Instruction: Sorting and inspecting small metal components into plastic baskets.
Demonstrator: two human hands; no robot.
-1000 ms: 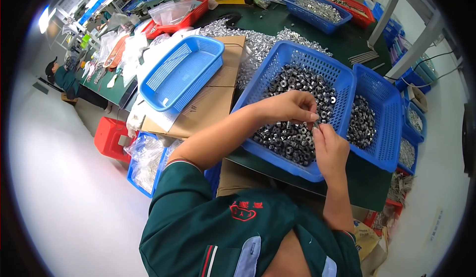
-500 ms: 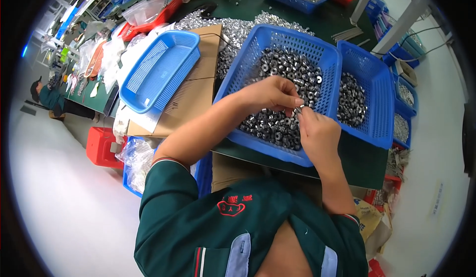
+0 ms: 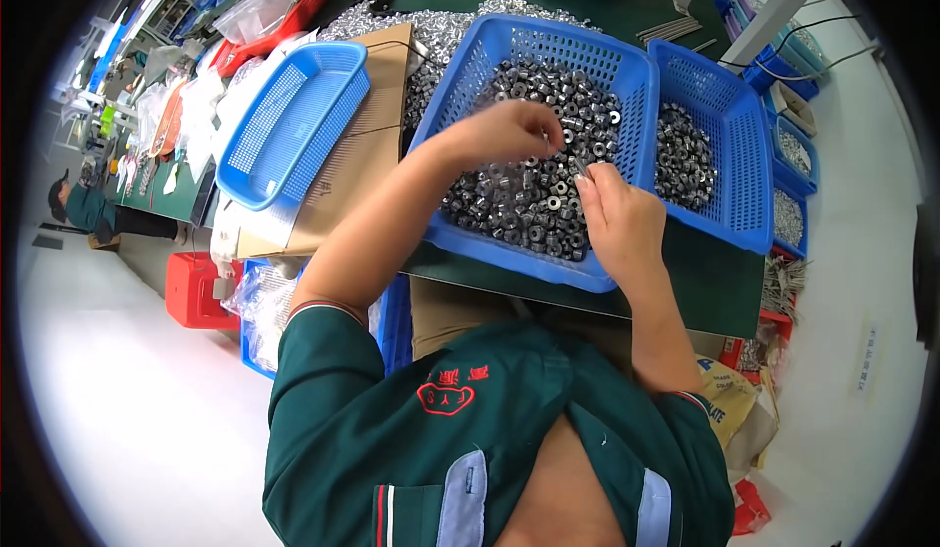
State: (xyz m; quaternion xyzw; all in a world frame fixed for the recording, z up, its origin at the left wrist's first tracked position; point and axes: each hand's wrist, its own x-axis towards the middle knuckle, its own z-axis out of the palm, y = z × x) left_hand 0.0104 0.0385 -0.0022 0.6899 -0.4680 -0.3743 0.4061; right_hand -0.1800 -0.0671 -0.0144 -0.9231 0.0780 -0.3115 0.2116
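A large blue perforated basket (image 3: 639, 87) is filled with short, dark and shiny metal ring-shaped parts (image 3: 563, 199) with holes through them. My left hand (image 3: 504, 136) hovers above these parts, its fingers curled and smeared by motion. Whether it holds anything is hidden. Over the basket's right side, my right hand (image 3: 624, 216) pinches a small, thin grey metal piece (image 3: 582, 168) that sticks up past thumb and forefinger. The lower end of that piece disappears inside the grip. The two hands are apart.
A second blue basket (image 3: 739, 180) with similar parts adjoins on the right. At left, a light blue basket (image 3: 284, 170) lies on cardboard (image 3: 367, 170). Silver parts (image 3: 446, 38) are heaped behind. A metal post (image 3: 774, 23) rises at the right. Another person (image 3: 88, 204) stands far left.
My left hand has drawn away from my right hand, up and to the left. The right hand keeps its pinch. The whole view has shifted slightly, with the baskets now higher.
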